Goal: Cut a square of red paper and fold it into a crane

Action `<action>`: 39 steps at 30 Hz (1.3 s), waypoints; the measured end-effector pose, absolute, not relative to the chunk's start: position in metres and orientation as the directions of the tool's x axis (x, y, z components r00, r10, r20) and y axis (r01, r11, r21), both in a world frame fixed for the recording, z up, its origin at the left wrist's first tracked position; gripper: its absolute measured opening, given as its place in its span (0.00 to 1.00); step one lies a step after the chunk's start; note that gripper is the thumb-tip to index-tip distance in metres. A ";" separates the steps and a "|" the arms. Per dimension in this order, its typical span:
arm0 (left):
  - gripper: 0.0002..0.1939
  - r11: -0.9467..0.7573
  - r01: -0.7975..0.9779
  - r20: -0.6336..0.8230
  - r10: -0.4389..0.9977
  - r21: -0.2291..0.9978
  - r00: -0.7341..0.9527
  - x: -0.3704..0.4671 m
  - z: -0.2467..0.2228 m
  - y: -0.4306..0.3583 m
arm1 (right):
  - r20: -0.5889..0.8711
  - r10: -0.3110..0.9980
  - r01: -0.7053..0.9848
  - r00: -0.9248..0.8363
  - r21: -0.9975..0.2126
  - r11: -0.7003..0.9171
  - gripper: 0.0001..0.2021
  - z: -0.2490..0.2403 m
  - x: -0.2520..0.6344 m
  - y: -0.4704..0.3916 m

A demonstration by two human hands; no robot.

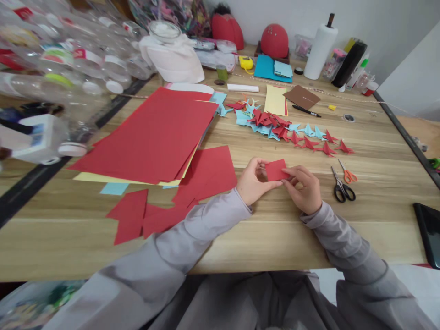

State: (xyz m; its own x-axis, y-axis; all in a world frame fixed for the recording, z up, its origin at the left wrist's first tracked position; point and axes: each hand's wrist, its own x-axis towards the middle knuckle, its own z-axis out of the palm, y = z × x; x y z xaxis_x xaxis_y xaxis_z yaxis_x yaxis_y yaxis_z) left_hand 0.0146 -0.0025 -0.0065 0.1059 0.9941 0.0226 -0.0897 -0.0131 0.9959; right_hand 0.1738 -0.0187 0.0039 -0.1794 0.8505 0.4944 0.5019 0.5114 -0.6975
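Note:
A small red paper square (275, 170) is held just above the wooden table between my two hands. My left hand (253, 182) grips its left and lower edge, with the thumb along the bottom. At the right edge, my right hand (304, 187) pinches it between thumb and fingers. Beyond my hands lie folded red paper cranes (309, 143) and light blue ones (308, 130) in a loose cluster. Left of my hands are cut red sheets (215, 172) and a big stack of red paper (154, 133), with yellow sheets under it.
Black-handled scissors (339, 187) and orange-handled scissors (348, 175) lie right of my hands. A dark phone (429, 231) rests at the right edge. Plastic bottles (87, 62) crowd the left. Behind are a yellow tape measure (245, 63), a black pen (306, 111) and brown paper (302, 97).

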 end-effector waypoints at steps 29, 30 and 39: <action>0.20 0.095 -0.314 -0.054 0.989 0.945 0.138 0.012 -0.003 -0.001 | 0.410 0.894 0.470 -0.182 -0.762 0.445 0.09 -0.001 0.175 -0.019; 0.18 0.083 -0.301 -0.050 0.992 0.950 0.117 0.011 -0.003 -0.001 | 0.414 0.890 0.474 -0.188 -0.756 0.452 0.08 0.000 0.175 -0.019; 0.19 -0.098 -0.155 0.104 0.994 0.983 0.032 0.007 0.003 0.000 | 0.534 0.822 0.549 -0.197 -0.635 0.544 0.08 0.001 0.179 -0.018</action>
State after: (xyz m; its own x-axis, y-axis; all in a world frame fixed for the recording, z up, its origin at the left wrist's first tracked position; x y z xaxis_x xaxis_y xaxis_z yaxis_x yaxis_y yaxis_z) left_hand 0.0068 0.0003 0.0027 0.0324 0.9941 0.1039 -0.1546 -0.0977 0.9831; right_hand 0.1789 -0.0178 0.0011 -0.1974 0.8219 0.5343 0.5485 0.5443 -0.6347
